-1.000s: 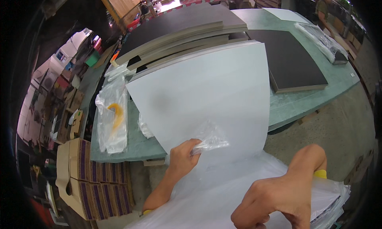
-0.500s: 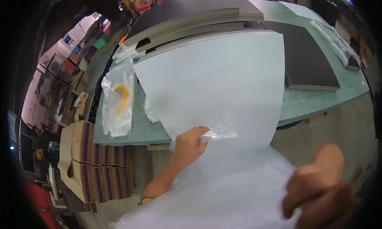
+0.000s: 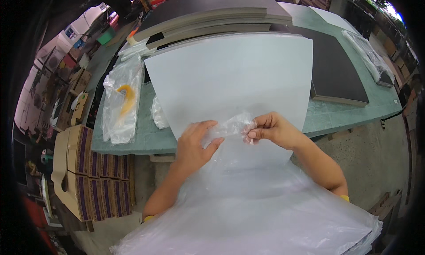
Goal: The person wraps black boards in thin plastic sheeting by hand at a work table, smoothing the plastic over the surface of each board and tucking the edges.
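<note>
A crumpled edge of thin clear plastic film [image 3: 233,125] is bunched over a large white sheet [image 3: 234,73]. My right hand [image 3: 275,132] pinches the bunched film between thumb and fingers. On the other side of it my left hand [image 3: 193,144] has its thumb and fingers apart, curved beside the film and touching or nearly touching it. The white sheet slopes from the table toward me. Over its near end, a wide pile of translucent plastic [image 3: 248,210] spreads below my hands and hides what lies under it.
Dark flat boards [image 3: 208,9] are stacked at the back of the green table [image 3: 301,122]; another dark board [image 3: 338,67] lies right. At left is a clear plastic bag [image 3: 116,129] with a yellow tape roll [image 3: 128,100]. Flattened cartons [image 3: 84,171] stand lower left.
My right hand has come from the lower right to the film and now pinches it. My left hand has shifted slightly left and loosened from its closed grip on the film.
</note>
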`<state>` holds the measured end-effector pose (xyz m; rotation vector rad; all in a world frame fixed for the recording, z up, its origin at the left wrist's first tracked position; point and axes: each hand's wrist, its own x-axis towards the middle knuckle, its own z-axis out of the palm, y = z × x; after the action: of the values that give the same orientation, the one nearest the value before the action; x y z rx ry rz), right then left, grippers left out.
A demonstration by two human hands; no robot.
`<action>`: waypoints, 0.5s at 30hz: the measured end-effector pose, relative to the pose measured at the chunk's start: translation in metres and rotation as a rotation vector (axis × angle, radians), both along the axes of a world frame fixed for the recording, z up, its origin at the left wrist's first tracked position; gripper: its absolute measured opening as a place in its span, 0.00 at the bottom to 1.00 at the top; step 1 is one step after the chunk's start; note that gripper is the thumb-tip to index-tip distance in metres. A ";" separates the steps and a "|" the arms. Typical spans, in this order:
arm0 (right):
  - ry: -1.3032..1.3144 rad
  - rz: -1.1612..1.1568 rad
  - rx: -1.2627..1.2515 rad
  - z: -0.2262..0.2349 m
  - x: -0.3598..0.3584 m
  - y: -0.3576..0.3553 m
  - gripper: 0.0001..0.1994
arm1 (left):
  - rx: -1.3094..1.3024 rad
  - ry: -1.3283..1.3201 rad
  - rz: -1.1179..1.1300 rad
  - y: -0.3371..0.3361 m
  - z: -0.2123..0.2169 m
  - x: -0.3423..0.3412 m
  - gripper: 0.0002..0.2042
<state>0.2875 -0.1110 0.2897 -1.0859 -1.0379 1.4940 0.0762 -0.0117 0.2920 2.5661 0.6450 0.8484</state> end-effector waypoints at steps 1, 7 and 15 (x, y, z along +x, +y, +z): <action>0.060 -0.045 -0.031 0.004 -0.001 0.002 0.13 | -0.012 -0.036 0.027 0.003 0.003 0.001 0.20; 0.193 -0.161 -0.104 -0.023 -0.009 0.007 0.12 | -0.762 -0.003 -0.132 -0.009 0.024 0.009 0.08; 0.416 -0.188 -0.089 -0.009 0.003 -0.012 0.16 | -0.419 -0.085 0.380 0.072 -0.036 -0.049 0.06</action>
<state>0.2901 -0.1234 0.2809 -0.8561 -0.5700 1.5378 0.0277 0.0600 0.2563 2.0532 1.1698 0.8244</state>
